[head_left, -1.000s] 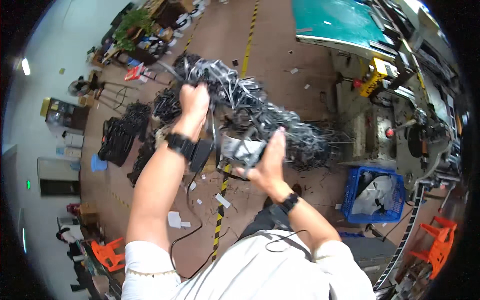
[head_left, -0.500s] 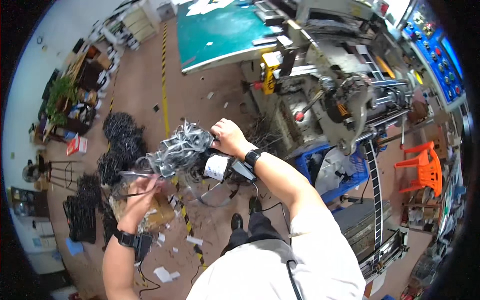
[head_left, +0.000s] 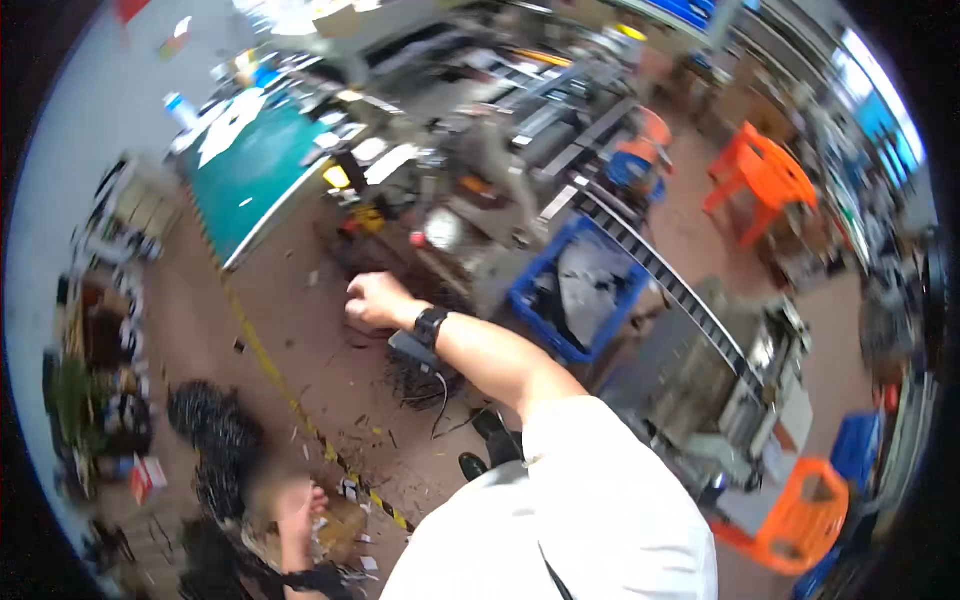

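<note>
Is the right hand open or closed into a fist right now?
Closed. The right hand is curled into a fist above the brown floor, knuckles bunched and no fingers spread. Whether it grips anything cannot be told.

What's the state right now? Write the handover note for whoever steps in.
Right hand: raised, fingers curled into a fist, nothing visible in it.
Left hand: low and blurred, grip unclear, beside brown cardboard.
Black wire bundles lie on the floor, left of the striped floor tape. The blue crate sits beyond the right arm.
Done: cannot tell.
Left: the bundles are on the floor, none in hand.
</note>
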Action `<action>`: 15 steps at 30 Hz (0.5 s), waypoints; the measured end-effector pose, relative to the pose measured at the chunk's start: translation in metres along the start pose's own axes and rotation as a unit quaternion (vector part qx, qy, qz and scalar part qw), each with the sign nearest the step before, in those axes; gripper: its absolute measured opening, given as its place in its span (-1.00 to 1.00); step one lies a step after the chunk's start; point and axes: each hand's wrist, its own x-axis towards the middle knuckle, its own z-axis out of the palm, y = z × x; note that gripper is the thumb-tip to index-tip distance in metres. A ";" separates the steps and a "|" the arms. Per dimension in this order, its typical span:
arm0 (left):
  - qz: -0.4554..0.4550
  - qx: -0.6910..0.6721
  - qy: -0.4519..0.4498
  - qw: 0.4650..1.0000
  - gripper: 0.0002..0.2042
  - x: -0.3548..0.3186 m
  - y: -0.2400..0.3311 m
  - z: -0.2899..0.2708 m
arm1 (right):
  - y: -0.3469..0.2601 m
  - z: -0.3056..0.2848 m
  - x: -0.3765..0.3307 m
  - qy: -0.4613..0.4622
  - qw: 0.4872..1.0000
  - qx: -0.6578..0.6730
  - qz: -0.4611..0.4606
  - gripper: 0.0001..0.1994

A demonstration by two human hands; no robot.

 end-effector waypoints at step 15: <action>-0.039 0.094 -0.280 0.955 -0.78 0.095 -0.059 0.191 | 0.064 -0.317 -0.567 0.357 0.731 -0.319 0.487 -0.66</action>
